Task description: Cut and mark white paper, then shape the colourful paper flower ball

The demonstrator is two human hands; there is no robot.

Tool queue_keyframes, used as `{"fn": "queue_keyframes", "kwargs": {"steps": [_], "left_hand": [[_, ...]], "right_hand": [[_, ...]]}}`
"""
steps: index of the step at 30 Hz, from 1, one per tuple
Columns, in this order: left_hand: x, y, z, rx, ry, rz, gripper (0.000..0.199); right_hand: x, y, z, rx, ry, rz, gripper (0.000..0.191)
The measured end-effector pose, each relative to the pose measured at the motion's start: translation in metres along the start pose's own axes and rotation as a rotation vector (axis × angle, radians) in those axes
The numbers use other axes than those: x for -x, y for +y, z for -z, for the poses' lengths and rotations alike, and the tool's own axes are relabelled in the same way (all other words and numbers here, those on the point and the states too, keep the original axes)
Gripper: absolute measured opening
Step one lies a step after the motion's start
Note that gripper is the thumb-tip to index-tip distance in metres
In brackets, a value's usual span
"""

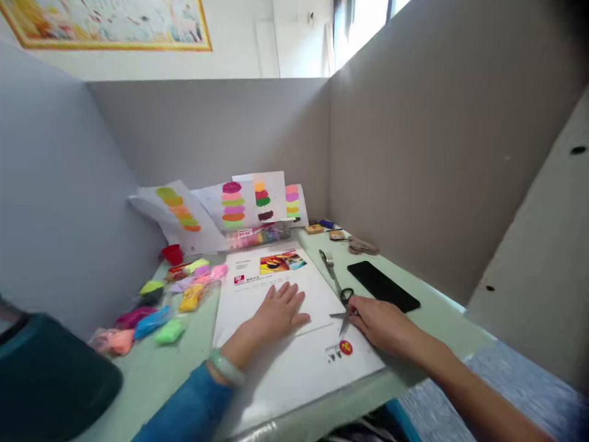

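My left hand [281, 312] lies flat with fingers spread on a large white printed sheet [294, 380]. A blue sleeve and a pale bangle [226, 367] show on that arm. At the sheet's right edge, my right hand [380, 320] has its fingers closed on a pair of scissors [346, 296]. One black handle loop shows beyond the fingers, and the blades are spread apart over the sheet. The other loop is hidden by my fingers. Just beyond the scissors lie a fork [330, 263] and a slim knife-like utensil beside it.
Several bagged lumps of coloured clay [170, 331] line the left side, near a red cup [172, 254]. Painted sheets [243, 205] lean at the back. A black phone-like slab [384, 286] lies right. A dark green container [53, 377] stands front left. Grey partitions [221, 123] enclose the desk.
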State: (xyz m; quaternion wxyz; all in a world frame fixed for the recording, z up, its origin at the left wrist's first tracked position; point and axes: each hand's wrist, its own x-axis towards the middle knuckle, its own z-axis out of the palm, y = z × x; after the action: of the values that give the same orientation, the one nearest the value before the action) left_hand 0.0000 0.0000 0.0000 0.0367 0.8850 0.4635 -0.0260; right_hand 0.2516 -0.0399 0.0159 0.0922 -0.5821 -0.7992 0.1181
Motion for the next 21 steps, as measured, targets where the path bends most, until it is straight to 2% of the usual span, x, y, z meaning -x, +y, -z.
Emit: {"fn": "queue_keyframes", "kwargs": {"steps": [10, 16, 21], "left_hand": [[-0.037, -0.009, -0.007, 0.086, -0.015, 0.099, 0.075], [-0.037, -0.008, -0.01, 0.088, 0.021, 0.126, 0.078], [-0.037, -0.007, -0.011, 0.084, 0.028, 0.127, 0.08]], "right_hand": [[-0.03, 0.015, -0.008, 0.064, 0.167, 0.207, 0.018], [-0.032, 0.033, -0.022, 0.02, 0.211, 0.371, 0.025], [-0.033, 0.034, -0.025, 0.034, 0.236, 0.426, 0.025]]}}
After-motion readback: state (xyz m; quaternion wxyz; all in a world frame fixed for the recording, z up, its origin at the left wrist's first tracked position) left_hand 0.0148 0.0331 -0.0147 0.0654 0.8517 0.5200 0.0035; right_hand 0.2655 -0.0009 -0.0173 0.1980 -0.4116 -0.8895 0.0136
